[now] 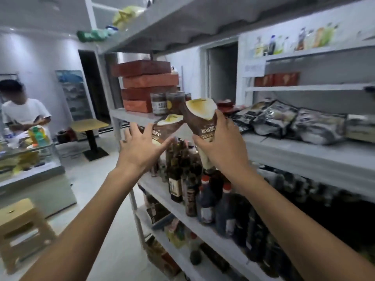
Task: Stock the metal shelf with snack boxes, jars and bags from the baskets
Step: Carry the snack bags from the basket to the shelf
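Note:
My right hand (223,145) grips a brown and cream snack bag (199,118), held tilted in front of the metal shelf (304,157) at its middle board. My left hand (140,147) has its fingers spread against a second brown and cream bag (162,128), which leans at the shelf's front edge. Just behind the bags stand dark jars (164,103) next to a stack of red boxes (146,86). Grey and black snack bags (284,120) lie along the same board to the right.
Dark sauce bottles (205,199) crowd the board below, with more goods lower down. A person in a white shirt (22,112) stands at a counter on the left. A tan stool (20,230) sits at the lower left. A small table (89,126) stands further back.

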